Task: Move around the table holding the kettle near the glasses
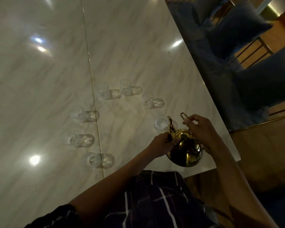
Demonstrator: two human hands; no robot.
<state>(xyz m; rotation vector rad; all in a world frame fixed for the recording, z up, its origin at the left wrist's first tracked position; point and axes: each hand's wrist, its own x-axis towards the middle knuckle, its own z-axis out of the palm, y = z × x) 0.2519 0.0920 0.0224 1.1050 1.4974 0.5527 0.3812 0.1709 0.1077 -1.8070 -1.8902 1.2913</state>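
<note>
Gold teapot: polished gold metal teapot [185, 149] with a round belly and curved spout, standing on the table near its right corner, just in front of the person.
Right hand: right hand [202, 132] pinches the thin gold wire handle [184, 116], apparently steadying the pot from above.
Left hand: left hand [161, 143] curls its fingers round the pot at the base of the spout; it probably braces the body.
Spout: points away towards the nearest small clear glass [160, 123], just beside it.
Glasses: six more clear glasses [103, 90] stand in a loose ring, apart from one another.
Surface: glossy pale marble tabletop [39, 96] with a seam and lamp reflections.
Room: blue upholstered chairs [237, 25] along the far edge, over wooden flooring.
</note>
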